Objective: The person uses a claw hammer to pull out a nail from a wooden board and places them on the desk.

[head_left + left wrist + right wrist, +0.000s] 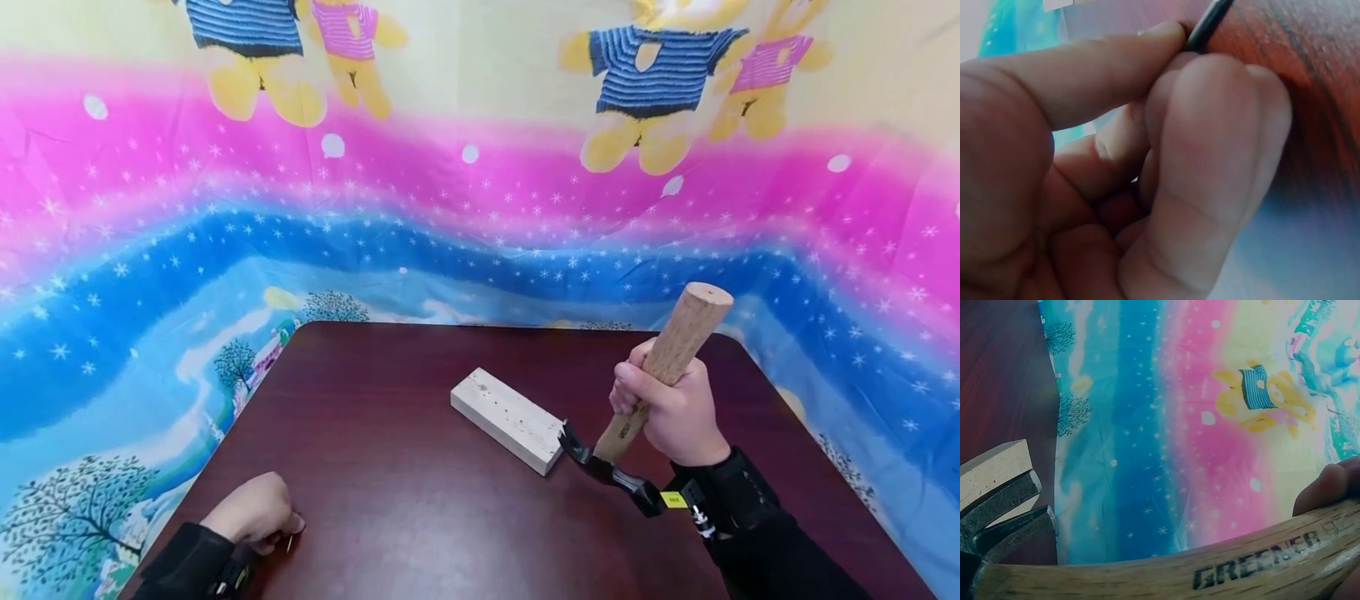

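Note:
My right hand (686,408) grips a claw hammer (675,337) by its wooden handle, which slants with its butt end up. The hammer's black head hangs low, its claw beside the near right end of a pale wooden block (506,421). Small dark marks dot the block's top. In the right wrist view the forked claw (1013,506) shows in front of the block (997,469). At the table's left near side, my left hand (255,512) pinches a thin nail (1209,26) between thumb and fingertips. Only part of the nail sticks out; the fingers hide the rest.
The dark red-brown table (390,383) has rounded far corners. Behind it and along its sides hangs a printed cloth (465,200) with bears, snowflakes and trees. The block lies slantwise on the table, right of the middle.

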{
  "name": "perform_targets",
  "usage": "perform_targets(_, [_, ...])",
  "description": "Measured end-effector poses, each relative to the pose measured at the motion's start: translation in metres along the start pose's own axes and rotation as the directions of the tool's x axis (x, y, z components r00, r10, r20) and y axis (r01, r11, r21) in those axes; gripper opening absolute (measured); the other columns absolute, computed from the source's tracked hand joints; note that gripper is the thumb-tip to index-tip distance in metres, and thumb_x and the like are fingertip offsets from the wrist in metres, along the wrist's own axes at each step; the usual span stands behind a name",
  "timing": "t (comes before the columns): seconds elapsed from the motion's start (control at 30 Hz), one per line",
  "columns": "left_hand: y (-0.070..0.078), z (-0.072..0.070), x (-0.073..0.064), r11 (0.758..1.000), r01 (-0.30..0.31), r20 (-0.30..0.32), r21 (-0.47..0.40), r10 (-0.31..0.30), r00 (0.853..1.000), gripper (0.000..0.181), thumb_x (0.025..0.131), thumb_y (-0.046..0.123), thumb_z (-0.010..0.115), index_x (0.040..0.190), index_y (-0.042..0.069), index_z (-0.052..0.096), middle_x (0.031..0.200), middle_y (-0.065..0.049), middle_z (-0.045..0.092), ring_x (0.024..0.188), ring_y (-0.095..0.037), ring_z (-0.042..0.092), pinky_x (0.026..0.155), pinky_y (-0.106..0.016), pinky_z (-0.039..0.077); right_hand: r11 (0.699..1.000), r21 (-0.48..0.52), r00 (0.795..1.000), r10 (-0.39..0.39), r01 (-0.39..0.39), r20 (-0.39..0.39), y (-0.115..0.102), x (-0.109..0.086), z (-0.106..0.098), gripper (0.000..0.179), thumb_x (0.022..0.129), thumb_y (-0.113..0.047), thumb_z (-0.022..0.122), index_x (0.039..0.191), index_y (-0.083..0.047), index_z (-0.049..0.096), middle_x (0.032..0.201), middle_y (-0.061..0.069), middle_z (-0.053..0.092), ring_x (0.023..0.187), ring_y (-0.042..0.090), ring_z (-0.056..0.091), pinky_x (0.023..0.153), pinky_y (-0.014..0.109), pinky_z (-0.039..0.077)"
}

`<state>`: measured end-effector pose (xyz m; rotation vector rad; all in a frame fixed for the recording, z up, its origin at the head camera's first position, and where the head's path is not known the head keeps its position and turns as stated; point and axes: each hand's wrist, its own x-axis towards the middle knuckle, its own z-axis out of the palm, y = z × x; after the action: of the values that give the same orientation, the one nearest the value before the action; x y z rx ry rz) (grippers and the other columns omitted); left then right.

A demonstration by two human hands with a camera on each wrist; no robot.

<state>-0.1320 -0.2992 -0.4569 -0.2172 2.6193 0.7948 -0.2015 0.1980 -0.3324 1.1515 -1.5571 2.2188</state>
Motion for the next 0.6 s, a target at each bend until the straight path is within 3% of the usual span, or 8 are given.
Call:
perform_targets(0.33, [0.0033, -0.0028, 0.0002, 0.999, 0.009, 0.024, 0.031, -0.009, 1.000, 0.035, 0.084, 0.005, 0.077, 0.053, 0.006, 0.060, 0.048, 0.000, 0.044, 0.041, -0.013, 0.050, 0.047, -0.030, 0.053, 0.998, 0.063, 1.000, -0.017, 0.018, -0.001, 0.0014, 0.0047, 0.0016, 0.017, 0.093, 0.025, 0.041, 0.090, 0.009, 0.048, 0.063, 0.016, 0.045, 0.053, 0.026, 0.040, 0.048, 0.042, 0.036])
perform_targets(0.6, [0.0003, -0.0024, 0.0040, 1.000, -0.003, 0.028, 0.025, 0.002, 1.000, 0.035, 0.084, 0.005, 0.077, 0.054, 0.005, 0.060, 0.049, -0.002, 0.046, 0.041, -0.013, 0.049, 0.046, -0.031, 0.053, 0.998, 0.059, 1.000, -0.015, 0.015, 0.001, 0.0017, 0.0047, 0.0021, 0.017, 0.093, 0.025, 0.041, 0.091, 0.009, 0.048, 0.065, 0.016, 0.047, 0.053, 0.026, 0.040, 0.049, 0.042, 0.037])
